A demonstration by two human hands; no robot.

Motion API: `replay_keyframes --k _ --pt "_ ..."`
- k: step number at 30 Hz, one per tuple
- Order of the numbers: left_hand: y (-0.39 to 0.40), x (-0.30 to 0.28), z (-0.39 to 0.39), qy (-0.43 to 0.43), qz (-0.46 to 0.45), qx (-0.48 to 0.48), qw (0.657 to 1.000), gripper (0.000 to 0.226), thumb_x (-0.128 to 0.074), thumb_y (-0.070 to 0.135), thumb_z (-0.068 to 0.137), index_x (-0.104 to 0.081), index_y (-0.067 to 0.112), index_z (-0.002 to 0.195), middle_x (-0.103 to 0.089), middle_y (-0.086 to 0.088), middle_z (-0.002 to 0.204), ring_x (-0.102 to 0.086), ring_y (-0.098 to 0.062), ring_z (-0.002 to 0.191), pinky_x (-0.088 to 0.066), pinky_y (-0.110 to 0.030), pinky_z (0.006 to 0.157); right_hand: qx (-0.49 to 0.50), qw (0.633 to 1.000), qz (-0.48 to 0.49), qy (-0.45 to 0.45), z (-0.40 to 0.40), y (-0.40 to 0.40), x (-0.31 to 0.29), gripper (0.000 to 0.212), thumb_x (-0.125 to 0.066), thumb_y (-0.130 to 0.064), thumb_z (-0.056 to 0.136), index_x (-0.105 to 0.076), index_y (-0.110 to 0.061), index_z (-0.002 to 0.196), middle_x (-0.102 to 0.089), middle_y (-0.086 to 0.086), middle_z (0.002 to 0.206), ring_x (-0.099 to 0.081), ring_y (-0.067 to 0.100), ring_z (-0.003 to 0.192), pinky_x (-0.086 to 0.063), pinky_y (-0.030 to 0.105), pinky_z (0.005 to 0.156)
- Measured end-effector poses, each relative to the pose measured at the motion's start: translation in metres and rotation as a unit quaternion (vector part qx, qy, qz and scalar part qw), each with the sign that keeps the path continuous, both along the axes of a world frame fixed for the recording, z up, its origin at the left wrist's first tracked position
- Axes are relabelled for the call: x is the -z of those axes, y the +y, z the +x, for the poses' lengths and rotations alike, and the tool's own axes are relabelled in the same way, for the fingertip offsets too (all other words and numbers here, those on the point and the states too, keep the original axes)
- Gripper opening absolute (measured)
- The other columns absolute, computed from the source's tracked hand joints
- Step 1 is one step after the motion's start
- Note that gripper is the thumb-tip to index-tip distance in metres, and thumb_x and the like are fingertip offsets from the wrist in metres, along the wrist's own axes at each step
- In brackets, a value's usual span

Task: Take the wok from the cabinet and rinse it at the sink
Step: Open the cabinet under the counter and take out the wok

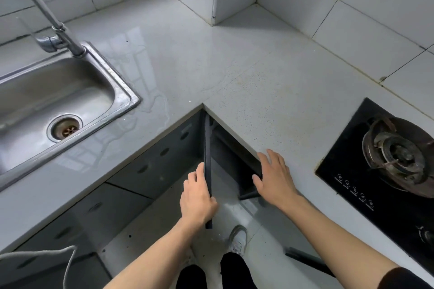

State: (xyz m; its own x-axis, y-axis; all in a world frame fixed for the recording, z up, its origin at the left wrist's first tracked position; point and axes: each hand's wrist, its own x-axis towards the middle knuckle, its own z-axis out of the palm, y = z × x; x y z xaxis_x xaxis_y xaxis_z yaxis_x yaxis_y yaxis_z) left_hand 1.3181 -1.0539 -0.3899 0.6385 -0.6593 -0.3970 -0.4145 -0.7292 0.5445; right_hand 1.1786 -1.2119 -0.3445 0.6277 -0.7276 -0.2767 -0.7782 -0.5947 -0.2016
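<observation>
From the head view I see my left hand (197, 197) gripping the top edge of a dark cabinet door (208, 171), fingers on one face and the thumb side curled against the other; the door stands swung outward, edge-on to me, at the inner corner of the L-shaped countertop (234, 73). My right hand (273, 176) rests with fingers relaxed and spread over the counter's front edge, just beside the door opening, holding nothing. I cannot see the wok: the cabinet interior (234, 159) behind the door is dark, and only a shadowed frame and a short dark bar near my right hand show there. The steel sink (131, 98) sits to the left with its drain (65, 128) uncovered, and the chrome faucet (54, 30) rises from its back corner. A sheen of water lies on the counter between sink and corner. To the right, a black gas hob (347, 171) with a worn burner (399, 155) is set into the counter. Below, I see a white shoe (238, 239) on the pale floor, and a light cord (68, 263) loops at lower left.
</observation>
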Motion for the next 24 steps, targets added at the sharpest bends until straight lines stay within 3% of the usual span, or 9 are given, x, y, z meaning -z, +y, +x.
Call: replay_keyframes --k 5,8,15,19,24 --pt "0.015 0.000 0.017 -0.138 0.028 0.093 0.986 0.112 -0.070 0.005 0.062 -0.006 0.024 0.152 -0.020 -0.007 0.145 -0.040 -0.027 0.111 -0.046 -0.034 0.080 -0.002 1.000 -0.007 0.006 0.008 -0.001 -0.003 0.065 -0.054 -0.037 0.094 -0.025 -0.014 0.147 -0.021 0.014 0.156 -0.016 0.030 0.144 -0.026 0.042 0.115" --pt "0.024 0.001 0.029 -0.178 0.046 0.143 0.972 0.115 -0.069 -0.002 0.051 -0.013 0.021 0.150 -0.027 -0.008 0.146 -0.042 -0.029 0.110 -0.047 -0.035 0.075 0.000 1.000 -0.002 0.001 0.012 -0.001 -0.002 0.064 -0.052 -0.044 0.094 -0.028 -0.015 0.146 -0.024 0.014 0.155 -0.018 0.030 0.143 -0.029 0.043 0.114" --pt "0.042 -0.001 0.071 -0.216 0.110 0.229 0.943 0.080 -0.059 -0.007 0.060 -0.040 0.008 0.136 -0.045 -0.005 0.135 -0.045 -0.027 0.109 -0.033 -0.031 0.068 -0.008 1.000 0.013 0.007 0.020 0.001 0.003 0.066 -0.050 -0.048 0.095 -0.028 -0.013 0.147 -0.025 0.013 0.155 -0.017 0.029 0.144 -0.029 0.042 0.114" --pt "0.046 0.001 0.083 -0.244 0.134 0.245 0.929 0.081 -0.058 -0.001 0.069 -0.028 0.001 0.144 -0.037 -0.014 0.142 -0.044 -0.030 0.112 -0.038 -0.033 0.076 0.002 1.000 0.017 0.011 0.027 0.002 0.004 0.067 -0.050 -0.046 0.095 -0.025 -0.012 0.147 -0.024 0.015 0.155 -0.018 0.030 0.144 -0.028 0.042 0.115" --pt "0.043 -0.001 0.088 -0.243 0.127 0.201 0.940 0.083 -0.059 0.010 0.078 -0.015 0.004 0.148 -0.026 -0.024 0.150 -0.040 -0.036 0.122 -0.045 -0.036 0.091 -0.002 0.999 0.007 0.032 0.032 0.004 0.003 0.069 -0.050 -0.048 0.094 -0.023 -0.014 0.148 -0.025 0.014 0.155 -0.019 0.031 0.143 -0.031 0.043 0.113"
